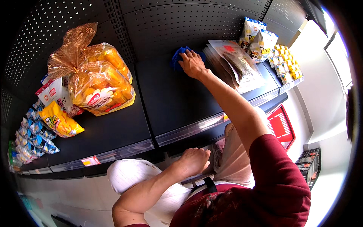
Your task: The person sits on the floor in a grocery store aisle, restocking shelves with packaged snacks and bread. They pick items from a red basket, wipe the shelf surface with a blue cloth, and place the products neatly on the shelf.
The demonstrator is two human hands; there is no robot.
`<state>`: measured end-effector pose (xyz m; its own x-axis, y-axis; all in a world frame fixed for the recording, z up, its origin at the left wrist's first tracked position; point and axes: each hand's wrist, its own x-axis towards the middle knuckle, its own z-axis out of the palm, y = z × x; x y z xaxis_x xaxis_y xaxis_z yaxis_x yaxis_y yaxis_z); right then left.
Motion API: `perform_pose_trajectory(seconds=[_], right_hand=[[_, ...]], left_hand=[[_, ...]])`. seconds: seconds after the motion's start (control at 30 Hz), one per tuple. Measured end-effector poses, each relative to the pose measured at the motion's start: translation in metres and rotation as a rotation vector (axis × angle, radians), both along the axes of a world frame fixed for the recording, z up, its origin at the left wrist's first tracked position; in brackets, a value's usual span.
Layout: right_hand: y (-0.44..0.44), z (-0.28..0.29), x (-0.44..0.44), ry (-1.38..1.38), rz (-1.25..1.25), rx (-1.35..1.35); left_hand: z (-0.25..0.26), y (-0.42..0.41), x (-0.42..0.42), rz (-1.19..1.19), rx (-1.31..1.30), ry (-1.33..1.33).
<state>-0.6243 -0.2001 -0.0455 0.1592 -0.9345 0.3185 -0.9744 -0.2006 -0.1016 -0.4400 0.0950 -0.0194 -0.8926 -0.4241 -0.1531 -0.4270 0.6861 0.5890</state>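
Note:
My right hand (193, 63) reaches over the black metal shelf (173, 96) and presses a crumpled blue cloth (176, 60) down near the back panel. Its fingers are spread over the cloth. Just right of that hand lies a stack of flat clear plastic food packs (238, 66) with dark contents. Above my lap, my left hand (195, 161) is curled into a loose fist, away from the shelf. Nothing shows in it. To the left, large bags of bread rolls (103, 88) with gathered copper-coloured tops stand on the neighbouring shelf section.
A yellow snack bag (61, 120) and strips of small blue packets (35, 132) sit at far left. White-and-blue snack bags (262, 46) and small yellow packets (286, 63) stand at right. A clear price rail (192, 130) edges the shelf. Below are a red basket (282, 126) and a dark crate (308, 164).

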Motion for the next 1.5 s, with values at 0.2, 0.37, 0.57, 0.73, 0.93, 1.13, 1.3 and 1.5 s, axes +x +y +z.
perform_pose_trajectory(seconds=[0.2, 0.37, 0.57, 0.73, 0.93, 1.13, 1.3, 1.5], right_hand=[[0.069, -0.002, -0.005, 0.107, 0.005, -0.079], [0.168, 0.031, -0.002, 0.163, 0.159, 0.017], [0.209, 0.057, -0.009, -0.078, 0.273, 0.094], [0.144, 0.084, -0.033, -0.631, 0.261, 0.157], [0.006, 0.183, -0.056, -0.429, 0.299, -0.690], [-0.089, 0.195, -0.038, -0.413, 0.016, -0.935], [-0.073, 0.099, 0.002, -0.596, -0.064, -0.436], [-0.063, 0.018, -0.002, -0.544, -0.046, -0.309]], left_hand=[[0.006, -0.002, -0.012, -0.037, 0.044, -0.062], [0.010, 0.005, -0.014, -0.076, 0.110, -0.010], [0.020, -0.003, -0.010, -0.057, 0.200, -0.005], [0.040, -0.027, 0.000, -0.011, 0.268, -0.062], [0.008, -0.032, 0.009, -0.064, 0.196, -0.069], [0.000, -0.019, 0.011, -0.220, 0.275, -0.119], [0.002, -0.022, 0.018, -0.178, 0.187, 0.002], [0.010, -0.026, 0.013, -0.231, 0.134, -0.033]])
